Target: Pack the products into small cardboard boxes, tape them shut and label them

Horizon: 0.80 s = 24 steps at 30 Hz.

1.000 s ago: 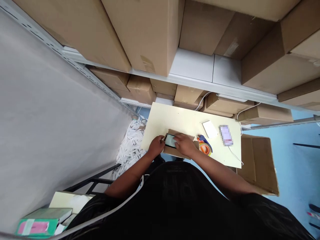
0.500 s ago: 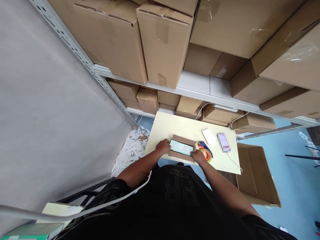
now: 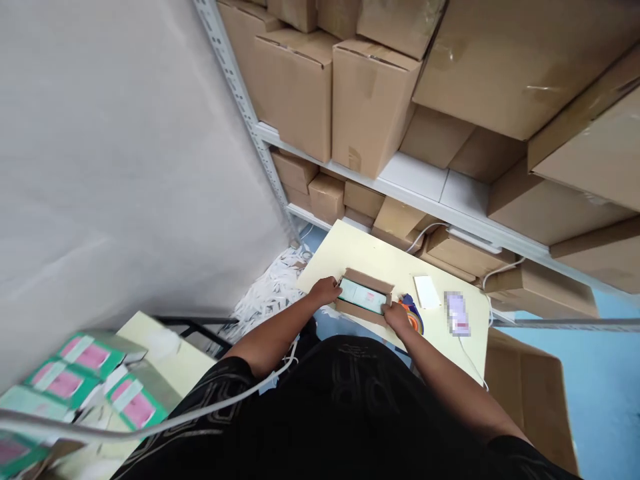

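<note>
Nearest the person, down at 8 o'clock, green packets [image 3: 90, 357] with pink labels lie on a side table [image 3: 187, 365]. Ahead, both arms reach to the pale worktop [image 3: 370, 250], where a small box [image 3: 360, 311] lies open with one green packet [image 3: 361, 294] flat inside it. The left hand [image 3: 325, 291] is curled round the box's 9 o'clock end and the right hand [image 3: 397, 316] grips its 3 o'clock end, so the box is held between them. How hard they press I can't tell.

The work looks to be settling that packet in the box. I'd say it goes best with both ends kept pinned so the box doesn't skid. The packet should be pushed down square to the walls before the far flap [image 3: 367, 279] at 12 o'clock is touched. The right wrist wants watching, since a tape roll [image 3: 415, 315] sits just beside it at 3 o'clock.

Further out at 2 o'clock lie a white card [image 3: 427, 291] and a phone [image 3: 457, 313] on its cable. Shredded paper [image 3: 267, 293] is heaped on the floor at 9 o'clock. Beyond, shelves carry stacked cartons [image 3: 370, 100].
</note>
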Tool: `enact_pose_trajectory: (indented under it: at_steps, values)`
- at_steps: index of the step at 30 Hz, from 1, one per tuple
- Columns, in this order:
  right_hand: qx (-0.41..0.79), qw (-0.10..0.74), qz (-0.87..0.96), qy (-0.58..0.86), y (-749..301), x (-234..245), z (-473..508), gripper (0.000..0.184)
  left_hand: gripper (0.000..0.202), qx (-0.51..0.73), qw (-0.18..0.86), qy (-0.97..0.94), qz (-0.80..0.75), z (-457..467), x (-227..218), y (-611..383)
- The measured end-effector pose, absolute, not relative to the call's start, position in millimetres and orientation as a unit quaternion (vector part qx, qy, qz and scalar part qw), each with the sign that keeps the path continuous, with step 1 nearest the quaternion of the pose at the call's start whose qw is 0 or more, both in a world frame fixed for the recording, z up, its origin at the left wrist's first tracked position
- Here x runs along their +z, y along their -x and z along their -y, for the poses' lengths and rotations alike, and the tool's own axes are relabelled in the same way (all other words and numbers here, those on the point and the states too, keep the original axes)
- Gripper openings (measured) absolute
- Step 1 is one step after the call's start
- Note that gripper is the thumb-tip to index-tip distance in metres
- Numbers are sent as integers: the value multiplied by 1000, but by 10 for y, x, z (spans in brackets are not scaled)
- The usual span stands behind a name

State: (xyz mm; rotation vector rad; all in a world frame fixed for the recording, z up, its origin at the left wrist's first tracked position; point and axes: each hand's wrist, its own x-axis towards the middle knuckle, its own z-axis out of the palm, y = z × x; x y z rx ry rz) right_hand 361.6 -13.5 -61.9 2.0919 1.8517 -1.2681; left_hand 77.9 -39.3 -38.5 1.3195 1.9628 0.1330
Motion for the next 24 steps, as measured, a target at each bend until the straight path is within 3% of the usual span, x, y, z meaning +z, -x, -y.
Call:
enact_pose_trajectory:
  at_steps: [6, 11, 24]
  values:
    - [-421, -5, -711, -563, -3536, -281, 16, 33, 24, 200, 358, -359, -839, 1432, -24, -891]
    - [-398, 53, -796, -453, -3066, -91, 261, 33, 28, 294, 315, -272, -861, 2445, 160, -884]
    - [-392, 101, -874, -268, -1262, 125, 2087, 42, 48, 481, 257, -130, -828, 5316, 361, -330]
